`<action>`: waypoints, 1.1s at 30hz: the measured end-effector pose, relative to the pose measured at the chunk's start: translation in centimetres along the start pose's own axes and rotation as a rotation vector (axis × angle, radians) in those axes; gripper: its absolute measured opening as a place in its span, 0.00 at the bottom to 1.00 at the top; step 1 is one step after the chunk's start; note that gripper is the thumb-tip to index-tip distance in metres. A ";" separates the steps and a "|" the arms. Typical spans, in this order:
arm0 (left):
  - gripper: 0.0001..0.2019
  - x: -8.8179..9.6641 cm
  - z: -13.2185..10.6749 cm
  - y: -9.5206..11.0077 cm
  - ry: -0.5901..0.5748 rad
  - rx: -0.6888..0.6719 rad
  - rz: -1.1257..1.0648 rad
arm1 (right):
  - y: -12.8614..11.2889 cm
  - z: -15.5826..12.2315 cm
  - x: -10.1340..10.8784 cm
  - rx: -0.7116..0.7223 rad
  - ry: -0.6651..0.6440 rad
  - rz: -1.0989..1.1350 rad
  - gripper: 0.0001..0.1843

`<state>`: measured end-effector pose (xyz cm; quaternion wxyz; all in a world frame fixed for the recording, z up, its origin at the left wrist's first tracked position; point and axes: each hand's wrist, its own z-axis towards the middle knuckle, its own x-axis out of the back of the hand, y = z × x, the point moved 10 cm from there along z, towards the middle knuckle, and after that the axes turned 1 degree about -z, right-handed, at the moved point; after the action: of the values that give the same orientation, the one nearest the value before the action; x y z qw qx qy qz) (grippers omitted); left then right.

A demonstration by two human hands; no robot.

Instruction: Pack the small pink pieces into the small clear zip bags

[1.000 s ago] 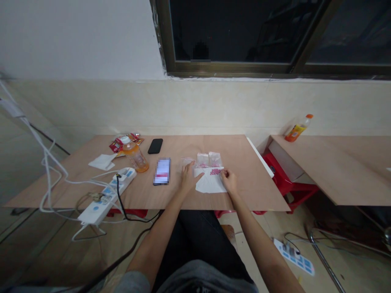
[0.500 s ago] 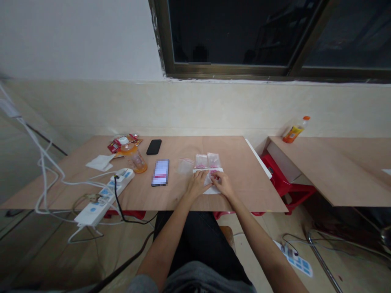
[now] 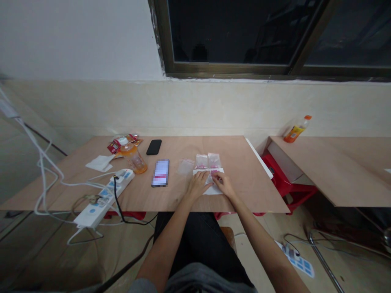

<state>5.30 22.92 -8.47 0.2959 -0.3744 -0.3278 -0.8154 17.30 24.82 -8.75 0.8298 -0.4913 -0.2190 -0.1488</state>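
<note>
1. Left hand and right hand are held close together on a white sheet; whether it is gripped cannot be told.
2. That sheet is laid on a plywood table, with clear plastic bags just beyond it and a white power strip well to its left.
3. Pink print on the sheet is partly covered by the hands, and a phone left of it is blurred.

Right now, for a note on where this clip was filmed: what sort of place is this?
Probably a makeshift indoor workroom, perhaps in a home or small workshop. The plywood table looks like a bare board, a power strip with loose cables lies on it, and a red plastic stool sits beside it.
</note>
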 end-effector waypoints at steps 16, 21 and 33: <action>0.24 0.6 -0.2 0.2 0.070 -0.032 0.008 | 0.4 1.3 -1.3 -0.153 -0.147 0.237 0.14; 0.16 0.9 -0.2 0.0 0.061 0.004 0.032 | 1.2 0.9 -2.0 -0.212 -0.116 0.257 0.15; 0.07 1.0 0.0 0.4 0.012 0.002 -0.033 | 1.4 1.4 -2.6 -0.261 -0.140 0.413 0.14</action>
<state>5.02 22.43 -7.59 0.2848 -0.3638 -0.3328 -0.8220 15.45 26.83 -10.55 0.7549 -0.6377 -0.1500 0.0311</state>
